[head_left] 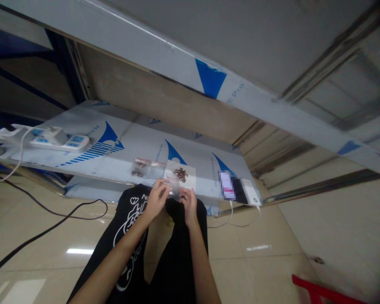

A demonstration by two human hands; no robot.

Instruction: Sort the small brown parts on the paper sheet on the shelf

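My left hand (158,197) is closed with thumb and fingers pinching the left side of a clear plastic bag (174,188) near the shelf's front edge. At the bag's lower right, my right hand (189,203) has its fingers curled against it. What the bag holds, if anything, I cannot make out. Just beyond it, a white sheet (190,179) lies flat with a heap of small dark brown pieces (180,174) on top. To the left lie clear bags (139,167) that contain similar brown pieces.
The metal shelf (139,143) carries a white power strip (63,141) on the left. A phone (227,185) and a white box-shaped device (250,192) with cables sit on the right. An upper shelf edge (177,63) overhangs. A black cable (50,230) crosses the floor; a red frame (323,291) stands lower right.
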